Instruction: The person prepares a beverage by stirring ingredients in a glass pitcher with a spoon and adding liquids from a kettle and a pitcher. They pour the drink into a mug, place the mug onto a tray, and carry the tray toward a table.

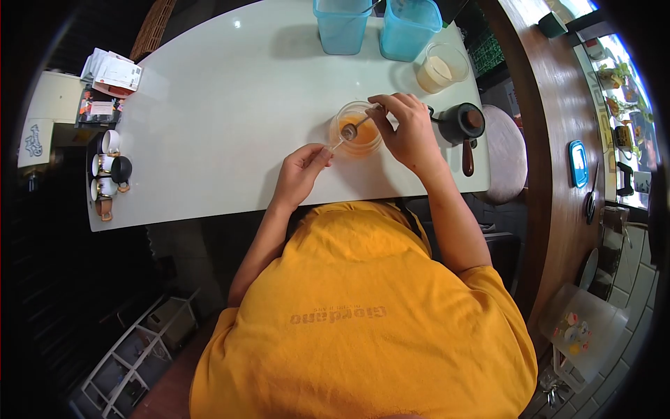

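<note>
Here, clear bowl [357, 105] of orange liquid [366, 131] sits near centre of frame, on white table [223, 105]. Right hand [407, 131] pinches spoon [350, 131], round end over liquid. Left hand [300, 173] pinches slender stick [339, 145] at bowl's lower-left edge; contact with spoon unclear. Dark pot [453, 126], right of centre; two blue containers [342, 31], top.

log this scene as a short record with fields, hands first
left hand: pinching a thin pale utensil
right hand: holding a metal spoon
below the spoon: clear bowl with orange liquid
right end: brown-handled black pot
far edge: two blue plastic containers, clear cup
left end: white mugs
surface: white table
unclear: whether utensil and spoon touch
</note>
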### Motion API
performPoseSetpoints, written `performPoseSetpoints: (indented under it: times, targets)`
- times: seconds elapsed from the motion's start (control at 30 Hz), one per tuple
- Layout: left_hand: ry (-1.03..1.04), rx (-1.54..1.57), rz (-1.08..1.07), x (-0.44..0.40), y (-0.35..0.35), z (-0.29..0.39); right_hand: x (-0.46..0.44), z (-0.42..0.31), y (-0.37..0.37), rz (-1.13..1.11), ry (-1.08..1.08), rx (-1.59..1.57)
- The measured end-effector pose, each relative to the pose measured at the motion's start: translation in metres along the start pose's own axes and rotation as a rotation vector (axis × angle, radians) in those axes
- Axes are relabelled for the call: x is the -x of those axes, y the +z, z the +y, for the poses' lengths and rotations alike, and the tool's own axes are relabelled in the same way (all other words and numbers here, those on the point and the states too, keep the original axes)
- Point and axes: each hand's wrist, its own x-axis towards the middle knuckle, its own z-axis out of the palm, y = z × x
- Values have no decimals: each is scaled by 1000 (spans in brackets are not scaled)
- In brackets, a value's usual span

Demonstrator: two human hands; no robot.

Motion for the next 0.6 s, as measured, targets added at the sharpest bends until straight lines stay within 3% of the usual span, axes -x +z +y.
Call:
performPoseSetpoints:
  times: [0.3, 0.4, 0.47, 0.6]
  targets:
    - [32, -2, 42, 1, -7, -5, -11, 3, 1, 47, 91, 81]
    - [17, -5, 47, 3, -10, -7, -29, 8, -2, 90, 99, -23]
    - [-5, 41, 45, 5, -7, -2, -53, 6, -12, 176, 255, -134]
    - [-25, 30, 48, 9, -7, 5, -101, 11, -15, 290, 303, -57]
